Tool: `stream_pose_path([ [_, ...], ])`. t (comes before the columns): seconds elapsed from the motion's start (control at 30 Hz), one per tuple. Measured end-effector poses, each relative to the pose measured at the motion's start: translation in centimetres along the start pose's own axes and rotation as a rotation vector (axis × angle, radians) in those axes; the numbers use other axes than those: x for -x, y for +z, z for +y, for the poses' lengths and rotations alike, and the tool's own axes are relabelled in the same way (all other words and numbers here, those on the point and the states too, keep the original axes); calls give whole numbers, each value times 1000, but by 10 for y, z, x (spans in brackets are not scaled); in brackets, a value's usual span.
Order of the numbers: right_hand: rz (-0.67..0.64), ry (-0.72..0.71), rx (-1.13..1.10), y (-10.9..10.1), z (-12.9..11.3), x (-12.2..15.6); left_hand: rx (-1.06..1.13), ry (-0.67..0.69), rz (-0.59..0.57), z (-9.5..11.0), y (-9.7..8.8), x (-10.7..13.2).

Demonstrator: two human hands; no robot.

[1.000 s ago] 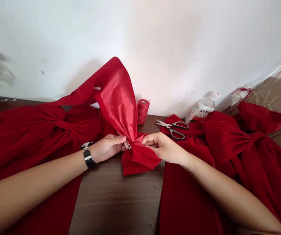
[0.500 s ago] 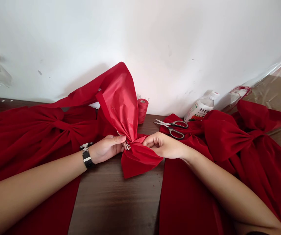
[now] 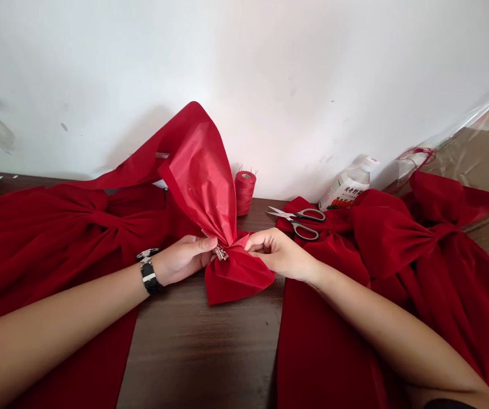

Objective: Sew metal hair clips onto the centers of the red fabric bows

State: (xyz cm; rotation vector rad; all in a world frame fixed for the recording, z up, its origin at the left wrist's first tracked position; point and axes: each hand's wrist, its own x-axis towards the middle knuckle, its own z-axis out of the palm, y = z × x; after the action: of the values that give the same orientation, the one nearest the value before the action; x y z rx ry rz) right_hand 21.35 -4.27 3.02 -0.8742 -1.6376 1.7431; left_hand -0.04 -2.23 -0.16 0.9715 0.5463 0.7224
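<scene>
A gathered red velvet bow (image 3: 238, 272) stands on the table, its upper loop backed with shiny red lining (image 3: 197, 176) and rising against the wall. My left hand (image 3: 182, 259) pinches its narrow waist beside a small metal clip (image 3: 221, 253). From the other side, my right hand (image 3: 277, 254) grips the gathered fabric with curled fingers, close to the clip. Part of the waist is hidden behind my fingers. A black band circles my left wrist.
Large finished red velvet bows (image 3: 57, 238) (image 3: 398, 238) lie left and right on the dark wooden table (image 3: 202, 341). Behind them stand a red thread spool (image 3: 244, 193), scissors (image 3: 298, 221) on red fabric and a plastic bottle (image 3: 347, 187). A white wall (image 3: 295, 96) rises behind.
Both hands and the bow have shifted slightly left and drawn a little closer together. The view has also moved slightly. The hands keep their hold on the bow.
</scene>
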Motion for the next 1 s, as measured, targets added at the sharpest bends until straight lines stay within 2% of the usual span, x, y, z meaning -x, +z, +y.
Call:
stream_pose_path([
  [0.63,81,-133,120,4,6,-1,-33,-58,120,0,4,0],
  [0.77,113,-192,205,6,4,1,15,-41,101,-2,2,-1],
  [1.0,95,-152,180,8,2,3,12,-33,71,-3,0,-1],
])
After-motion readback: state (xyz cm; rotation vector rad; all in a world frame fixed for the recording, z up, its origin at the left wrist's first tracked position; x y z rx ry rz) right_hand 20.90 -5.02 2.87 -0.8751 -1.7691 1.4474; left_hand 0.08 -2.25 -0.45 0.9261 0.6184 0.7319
